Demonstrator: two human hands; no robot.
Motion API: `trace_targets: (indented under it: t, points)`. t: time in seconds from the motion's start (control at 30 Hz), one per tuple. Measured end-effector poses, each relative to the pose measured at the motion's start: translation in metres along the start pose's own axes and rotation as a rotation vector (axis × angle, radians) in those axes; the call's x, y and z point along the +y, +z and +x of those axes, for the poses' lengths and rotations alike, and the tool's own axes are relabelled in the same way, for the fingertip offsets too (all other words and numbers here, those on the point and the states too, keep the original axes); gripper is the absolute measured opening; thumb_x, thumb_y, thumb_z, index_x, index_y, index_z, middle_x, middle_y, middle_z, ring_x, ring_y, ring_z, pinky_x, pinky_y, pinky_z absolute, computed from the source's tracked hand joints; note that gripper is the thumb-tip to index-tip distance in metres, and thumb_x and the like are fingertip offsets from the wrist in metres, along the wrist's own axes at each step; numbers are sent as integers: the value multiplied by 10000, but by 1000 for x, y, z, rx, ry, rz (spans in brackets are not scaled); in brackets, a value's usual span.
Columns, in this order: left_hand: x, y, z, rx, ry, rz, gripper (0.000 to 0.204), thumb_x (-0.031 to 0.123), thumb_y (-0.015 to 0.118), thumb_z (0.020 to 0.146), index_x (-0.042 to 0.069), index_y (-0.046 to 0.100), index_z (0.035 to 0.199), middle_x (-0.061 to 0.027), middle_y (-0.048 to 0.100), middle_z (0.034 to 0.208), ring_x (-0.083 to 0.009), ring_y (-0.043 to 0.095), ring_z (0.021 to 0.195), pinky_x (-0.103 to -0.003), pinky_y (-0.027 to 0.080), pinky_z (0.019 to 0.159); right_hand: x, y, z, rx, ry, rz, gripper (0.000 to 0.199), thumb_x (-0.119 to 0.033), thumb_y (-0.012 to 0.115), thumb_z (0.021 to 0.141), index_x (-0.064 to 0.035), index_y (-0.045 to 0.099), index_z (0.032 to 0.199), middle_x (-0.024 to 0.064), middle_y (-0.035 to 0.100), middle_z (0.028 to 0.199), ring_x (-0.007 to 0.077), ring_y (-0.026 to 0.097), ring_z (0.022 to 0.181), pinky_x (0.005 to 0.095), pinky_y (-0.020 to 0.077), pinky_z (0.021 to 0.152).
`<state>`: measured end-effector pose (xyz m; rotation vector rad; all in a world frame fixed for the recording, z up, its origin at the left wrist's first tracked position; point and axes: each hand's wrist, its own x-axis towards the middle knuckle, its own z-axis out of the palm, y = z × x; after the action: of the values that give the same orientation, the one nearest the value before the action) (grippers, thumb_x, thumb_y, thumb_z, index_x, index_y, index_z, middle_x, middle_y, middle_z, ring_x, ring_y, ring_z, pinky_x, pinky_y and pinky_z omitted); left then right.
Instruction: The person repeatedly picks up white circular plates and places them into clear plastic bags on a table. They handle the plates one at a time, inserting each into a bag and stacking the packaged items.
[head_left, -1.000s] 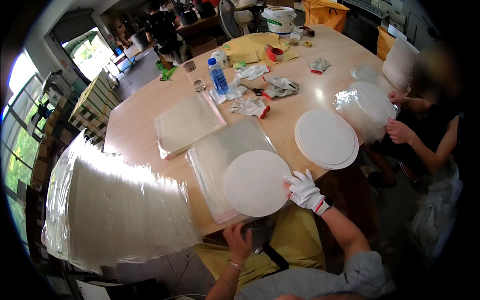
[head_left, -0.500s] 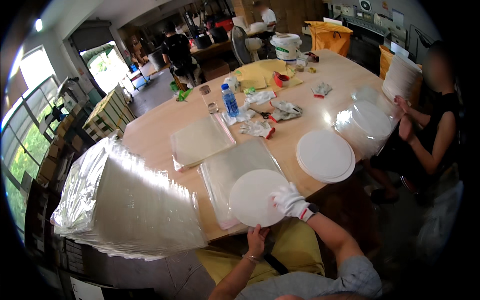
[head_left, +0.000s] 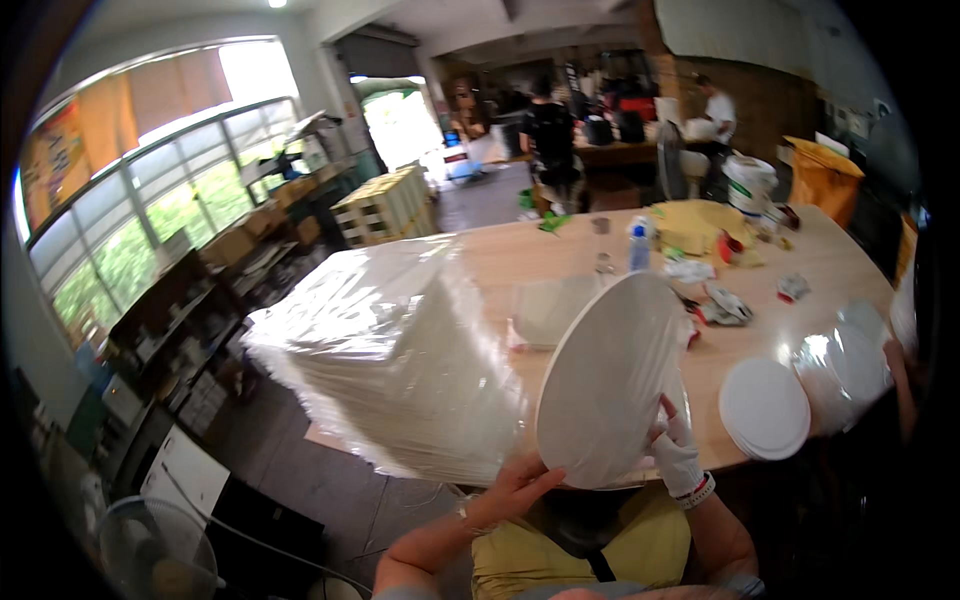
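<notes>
A large white round disc (head_left: 598,385) stands tilted in front of me, raised off the table, with a film-like sheen down its right side. My left hand (head_left: 515,490), bare, grips its lower left edge. My right hand (head_left: 680,458), in a white glove with the fingertips showing, holds its lower right side. Behind the disc, the flat clear plastic bags (head_left: 548,305) on the table are partly hidden. To the right lies a stack of white discs (head_left: 765,408).
A tall pile of glossy plastic-wrapped sheets (head_left: 400,370) covers the table's left. Film-wrapped discs (head_left: 843,358) lie near a person's arm (head_left: 898,375) at right. Further back are a water bottle (head_left: 638,250), gloves (head_left: 725,307), a red tape dispenser (head_left: 727,246) and a white bucket (head_left: 749,185).
The white disc has come up off the plastic bags and tipped nearly upright, both hands now on it. My view has swung to the left.
</notes>
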<state>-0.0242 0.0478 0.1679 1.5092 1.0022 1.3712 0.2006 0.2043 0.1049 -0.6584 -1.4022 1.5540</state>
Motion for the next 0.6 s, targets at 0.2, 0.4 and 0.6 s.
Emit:
trace_targets:
  t: [0.2,0.4,0.6]
  points:
    - [151,-75,-11,530,487,393,339,24,560,841,-14,468,1165,-82,583,1003,-134,565,880,-261,469,763,-131,139,84,-301,-227,238,560,-23,431,876,-44,245,1403,-26,510,839,56,476,718,187,405,623]
    - [205,-226,-20,935,237,603,721,172,578,809,-50,197,1380,-170,254,1431,-232,205,1343,-333,191,1078,-186,264,157,-568,-98,174,331,-174,553,858,10,532,1132,30,573,783,84,520,553,232,435,495]
    - [173,-265,-49,1260,241,1313,875,388,594,819,-17,100,1417,-153,64,1497,-254,37,1387,-357,69,1104,-183,281,164,-676,-110,-405,375,-375,569,850,-61,565,643,7,533,544,101,516,451,243,422,435]
